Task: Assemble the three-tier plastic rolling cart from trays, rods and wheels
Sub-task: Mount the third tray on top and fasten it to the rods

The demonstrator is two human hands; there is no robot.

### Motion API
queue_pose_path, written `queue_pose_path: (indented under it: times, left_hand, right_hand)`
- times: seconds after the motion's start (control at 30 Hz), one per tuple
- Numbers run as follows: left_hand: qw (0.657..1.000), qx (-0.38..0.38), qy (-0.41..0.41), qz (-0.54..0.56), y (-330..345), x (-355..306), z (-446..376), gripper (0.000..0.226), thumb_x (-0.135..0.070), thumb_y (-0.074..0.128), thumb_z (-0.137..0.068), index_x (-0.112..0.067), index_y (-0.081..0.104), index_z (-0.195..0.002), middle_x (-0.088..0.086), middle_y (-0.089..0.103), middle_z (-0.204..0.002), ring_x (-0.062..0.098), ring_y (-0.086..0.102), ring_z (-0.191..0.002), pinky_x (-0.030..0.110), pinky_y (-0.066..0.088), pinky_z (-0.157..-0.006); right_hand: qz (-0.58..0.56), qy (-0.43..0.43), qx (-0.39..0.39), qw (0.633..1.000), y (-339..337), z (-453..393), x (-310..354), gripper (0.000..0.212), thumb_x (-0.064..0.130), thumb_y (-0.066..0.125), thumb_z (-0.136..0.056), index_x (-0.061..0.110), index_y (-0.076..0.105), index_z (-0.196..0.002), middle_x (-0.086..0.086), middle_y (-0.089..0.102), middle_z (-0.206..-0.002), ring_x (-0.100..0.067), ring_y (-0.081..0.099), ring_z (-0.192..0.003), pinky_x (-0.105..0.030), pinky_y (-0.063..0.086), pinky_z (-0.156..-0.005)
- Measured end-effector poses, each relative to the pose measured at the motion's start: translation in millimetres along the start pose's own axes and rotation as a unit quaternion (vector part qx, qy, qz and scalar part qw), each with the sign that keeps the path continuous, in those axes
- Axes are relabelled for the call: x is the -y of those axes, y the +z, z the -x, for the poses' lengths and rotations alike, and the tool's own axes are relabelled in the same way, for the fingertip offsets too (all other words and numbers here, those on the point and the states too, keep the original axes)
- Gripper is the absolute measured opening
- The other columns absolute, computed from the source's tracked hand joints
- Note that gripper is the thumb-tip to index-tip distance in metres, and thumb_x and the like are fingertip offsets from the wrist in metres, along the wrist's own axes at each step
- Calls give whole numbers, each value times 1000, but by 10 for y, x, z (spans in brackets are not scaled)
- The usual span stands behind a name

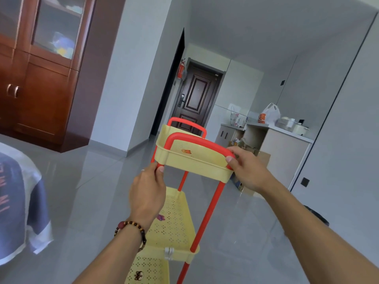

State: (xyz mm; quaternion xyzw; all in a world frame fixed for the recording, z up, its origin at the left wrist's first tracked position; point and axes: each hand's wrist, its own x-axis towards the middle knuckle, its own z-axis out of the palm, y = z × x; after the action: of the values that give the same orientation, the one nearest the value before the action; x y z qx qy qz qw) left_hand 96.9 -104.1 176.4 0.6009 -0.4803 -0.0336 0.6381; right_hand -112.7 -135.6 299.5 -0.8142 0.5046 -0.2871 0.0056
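Cart (184, 191) stands upright on the grey tiled floor (82, 201), three yellow trays on red rods. Left hand (147, 193): fingers curled around the near-left red rod (160, 167) just under the top tray (192, 160). Right hand (246, 171): thumb and fingers pinch the near red handle (196, 140) at the tray's right corner. Both hands are grasping, neither released.

Bottom tray (146, 270) cut off by lower frame edge; wheels out of view. Left hand (147, 193) covers the near-left rod's top. Cabinet contents (61, 44) blurred behind glass. Counter (287, 132) items indistinct.
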Motion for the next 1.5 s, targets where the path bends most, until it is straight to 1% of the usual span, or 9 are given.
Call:
queue_pose_path:
  times: [0.23, 0.43, 0.57, 0.63, 0.77, 1.0, 1.17, 1.23, 1.5]
  left_hand:
    - [1000, -6, -17, -3, 23, -2, -48, 32, -29, 39, -103, -14, 59, -84, 1, 53, -61, 19, 49, -58, 30, 29, -46]
    - [999, 22, 2, 23, -4, -74, 53, 27, -34, 45, -101, -19, 62, -86, -1, 63, -66, 18, 62, -66, 43, 54, -60]
    - [996, 57, 26, 64, 94, -206, 225, 21, -37, 54, -97, -23, 70, -97, -9, 67, -69, 12, 66, -67, 39, 57, -64]
    - [989, 110, 49, 85, 172, -268, 317, 18, -37, 55, -96, -26, 70, -93, -12, 67, -69, 8, 64, -62, 40, 55, -62]
    - [969, 221, 103, 46, 208, -291, 399, 22, -36, 53, -97, -26, 71, -105, -18, 71, -100, 2, 65, -82, 27, 55, -74]
    - [987, 146, 48, -55, 88, -104, 118, 32, -33, 53, -96, -21, 59, -126, -3, 59, -128, 14, 56, -116, 30, 45, -93]
    - [984, 159, 23, -80, 145, -113, 73, 51, -29, 54, -96, -19, 39, -143, 5, 41, -144, 22, 46, -126, 34, 42, -97]
    - [987, 143, 20, -74, 150, -89, 77, 57, -28, 55, -95, -19, 32, -147, 4, 37, -143, 20, 44, -125, 33, 44, -93]
    - [993, 114, -5, -33, 163, 10, -44, 67, -40, 36, -102, -16, 3, -155, 9, 23, -157, 30, 26, -142, 43, 34, -108]
  right_hand:
    - [52, 3, -28, 998, 107, 27, 25, 31, 31, 38, -105, 29, 49, -133, 3, 61, -112, -26, 56, -108, -44, 49, -92]
    - [32, 16, 29, 999, -81, 49, 49, 32, 16, 49, -96, 23, 52, -128, -4, 56, -112, -26, 53, -107, -34, 41, -88]
    - [-17, -40, -19, 999, -63, 104, 520, 38, 37, 45, -99, 33, 53, -136, 0, 57, -132, -22, 47, -126, -41, 36, -108]
    - [-30, -44, 6, 999, -11, 55, 775, 29, 50, 37, -99, 49, 64, -112, 8, 66, -111, -22, 55, -114, -50, 32, -111]
    - [258, 3, 92, 962, 29, 12, 725, 35, 49, 55, -90, 26, 67, -113, -2, 64, -113, -30, 45, -126, -66, 6, -114]
    - [414, 102, 111, 898, -306, 203, 233, 13, 12, 55, -86, 16, 47, -96, 1, 50, -80, -26, 56, -109, -66, -6, -116]
    - [215, 65, 144, 964, -23, 131, 107, 60, 40, 54, -94, 22, 34, -147, -10, 47, -138, -31, 45, -126, -49, 33, -110]
    - [143, 76, 90, 983, 105, 82, 94, 59, 51, 47, -96, 30, 33, -149, -10, 41, -147, -32, 38, -134, -50, 31, -109]
    - [36, 123, -36, 991, 36, 113, -334, 39, 63, 50, -89, 29, 67, -79, 7, 67, -97, -23, 59, -105, -52, 33, -103]
